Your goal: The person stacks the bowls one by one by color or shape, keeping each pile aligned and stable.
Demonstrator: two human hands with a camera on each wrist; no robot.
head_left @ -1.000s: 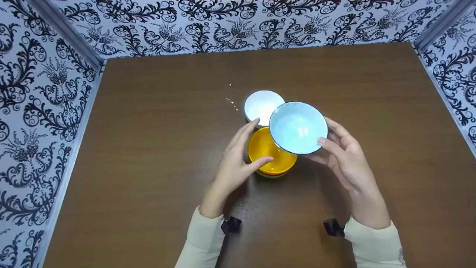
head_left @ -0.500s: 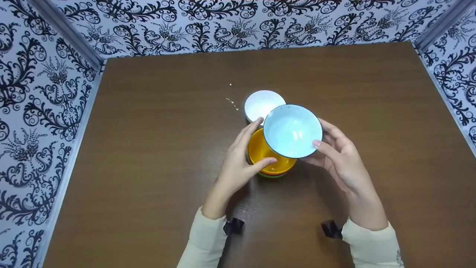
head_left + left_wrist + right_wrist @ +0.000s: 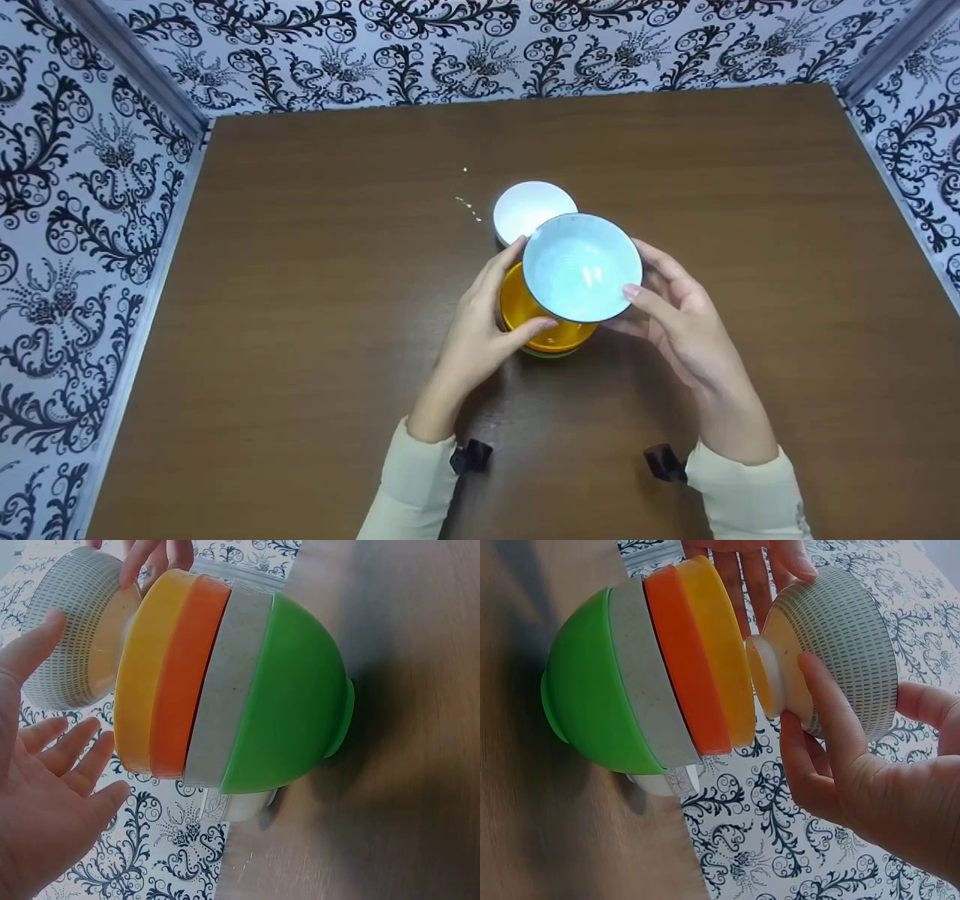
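Note:
My right hand (image 3: 682, 315) holds a bowl, pale blue inside (image 3: 582, 268) and dash-patterned outside (image 3: 847, 637), thumb at its rim and fingers around its side. The bowl is tilted above a nested stack, its foot (image 3: 765, 675) close to the top bowl's mouth. In the stack, a yellow bowl (image 3: 154, 667) is uppermost, then an orange bowl (image 3: 191, 675), a grey-white bowl (image 3: 229, 682) and a green bowl (image 3: 289, 697) on the table. My left hand (image 3: 480, 326) stands at the stack's left side, fingers extended and thumb apart; whether it touches the patterned bowl I cannot tell.
Just behind the stack, a white bowl (image 3: 531, 206) stands on the brown wooden table (image 3: 315, 300). Several small pale crumbs (image 3: 469, 206) lie left of it. Panels with black scroll patterns (image 3: 480, 52) border the table at the back and both sides.
My right hand has brought the patterned bowl left and slightly toward me, so it covers more of the yellow bowl. The left hand has shifted a little to the right. The stack has stayed put.

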